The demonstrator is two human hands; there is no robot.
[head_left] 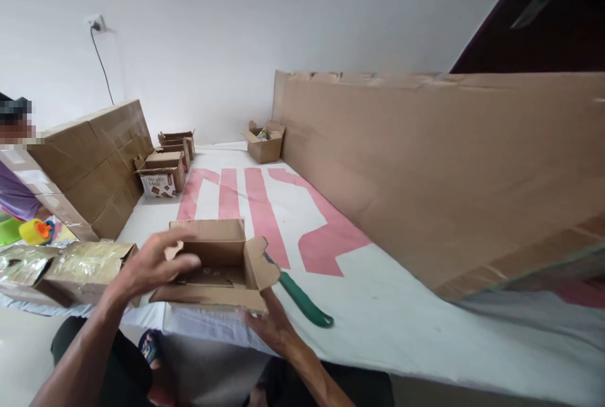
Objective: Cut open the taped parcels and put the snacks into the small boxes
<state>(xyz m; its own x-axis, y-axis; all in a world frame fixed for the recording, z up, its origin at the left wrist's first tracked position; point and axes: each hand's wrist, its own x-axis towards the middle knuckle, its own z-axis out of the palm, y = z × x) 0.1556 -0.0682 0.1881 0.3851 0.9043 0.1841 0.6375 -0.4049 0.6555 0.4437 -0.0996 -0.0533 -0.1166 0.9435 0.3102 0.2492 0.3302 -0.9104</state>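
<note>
A small open cardboard box (217,268) sits on a white sheet with pink markings (378,293), close to me. My left hand (154,262) rests on the box's left flap, fingers spread over the opening. My right hand (274,325) holds the box's near right corner from below. A green-handled tool (302,300) lies on the sheet just right of the box, its blade end hidden behind the right flap.
A long cardboard wall (449,167) runs along the right. Large taped cartons (94,161) stand at left, with a flattened taped carton (66,268) nearer. Several small open boxes (163,174) and another (265,141) sit by the far wall. A person (16,167) is at the left edge.
</note>
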